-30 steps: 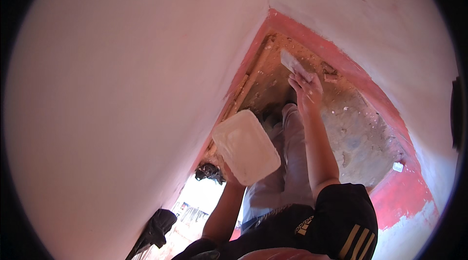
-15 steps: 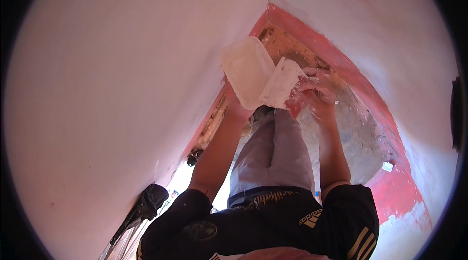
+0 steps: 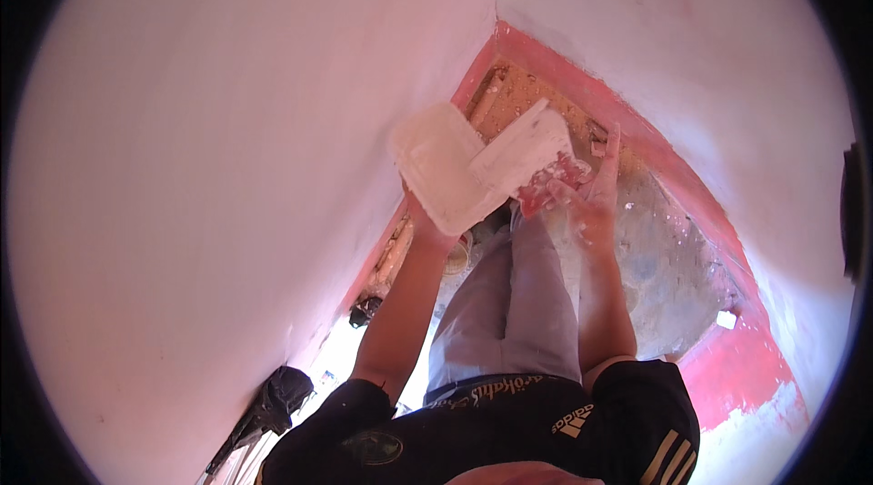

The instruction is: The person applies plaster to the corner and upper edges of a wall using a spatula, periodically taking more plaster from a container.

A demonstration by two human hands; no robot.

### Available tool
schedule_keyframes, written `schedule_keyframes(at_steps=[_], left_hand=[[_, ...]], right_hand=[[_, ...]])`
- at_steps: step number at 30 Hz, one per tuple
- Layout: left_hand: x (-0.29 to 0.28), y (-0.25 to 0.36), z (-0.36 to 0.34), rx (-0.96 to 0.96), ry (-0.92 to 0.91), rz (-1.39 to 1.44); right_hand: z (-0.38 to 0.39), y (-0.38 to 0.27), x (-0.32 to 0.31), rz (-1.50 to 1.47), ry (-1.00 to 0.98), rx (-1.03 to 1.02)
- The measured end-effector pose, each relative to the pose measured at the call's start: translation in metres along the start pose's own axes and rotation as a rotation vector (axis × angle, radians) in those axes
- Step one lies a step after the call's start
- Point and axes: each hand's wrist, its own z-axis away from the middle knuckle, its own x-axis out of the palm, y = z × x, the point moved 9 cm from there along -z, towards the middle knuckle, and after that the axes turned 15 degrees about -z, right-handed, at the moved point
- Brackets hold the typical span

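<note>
My left hand (image 3: 426,220) holds a pale rectangular plaster tray (image 3: 429,162) from below; most of its fingers are hidden under it. Against the tray's right side leans a broad putty scraper (image 3: 526,150), its wide part coated in white plaster and its red end smeared with it. My right hand (image 3: 591,205), whitened with plaster, has its thumb side on the red end, while one finger points up and away from it. The fingers behind the scraper cannot be made out. The scraper's left edge overlaps the tray.
Pale walls meet in a corner ahead, with a red band (image 3: 582,76) along their foot. Below lies a rough, dirty floor (image 3: 659,249). A small white piece (image 3: 726,320) is at the right; a black plastic-like bundle (image 3: 280,394) leans at the lower left wall.
The tray and scraper have shifted slightly left and down. My right hand's fingers have loosened, and one now stretches upward off the scraper.
</note>
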Motion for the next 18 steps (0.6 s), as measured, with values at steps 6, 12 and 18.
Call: schedule_keyframes(at_steps=[6, 12, 18], left_hand=[[-0.041, -0.007, 0.002, 0.024, 0.1, -0.091], [-0.061, -0.031, 0.023, -0.114, 0.142, 0.028], [-0.061, -0.053, 0.033, -0.169, 0.071, 0.131]], right_hand=[[-0.075, 0.025, -0.009, -0.44, -0.071, 0.029], [-0.134, 0.052, 0.013, -0.526, -0.165, 0.128], [-0.23, 0.184, -0.12, -0.617, 0.295, 0.208]])
